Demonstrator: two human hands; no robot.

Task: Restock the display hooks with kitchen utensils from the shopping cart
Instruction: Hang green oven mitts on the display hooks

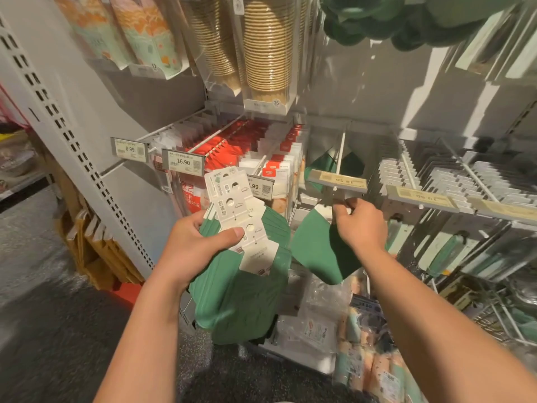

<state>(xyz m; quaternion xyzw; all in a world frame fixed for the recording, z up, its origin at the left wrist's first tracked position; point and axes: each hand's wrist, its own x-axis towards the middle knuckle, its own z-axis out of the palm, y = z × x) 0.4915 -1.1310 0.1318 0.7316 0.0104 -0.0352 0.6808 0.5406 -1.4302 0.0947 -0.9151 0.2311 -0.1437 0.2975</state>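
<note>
Now the right hand point(359, 223) pinches one green mat point(316, 251) by its card just under the hook point(340, 154) at one o'clock; a miss on the card hole would drop it. The left hand point(193, 248) grips the fanned stack point(244, 274), which could slip. Below, a bin point(290, 356) holds bagged packets.

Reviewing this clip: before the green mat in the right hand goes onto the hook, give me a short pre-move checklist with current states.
1. Right hand pinches single green mat by its card top: ok.
2. Hook rod has free length: ok, few mats at the back.
3. Flipped price tag clear of the hook tip: cannot tell.
4. Card hole lined up with the tip: cannot tell, hidden by fingers.
5. Left hand grips remaining mat stack: ok.
</note>
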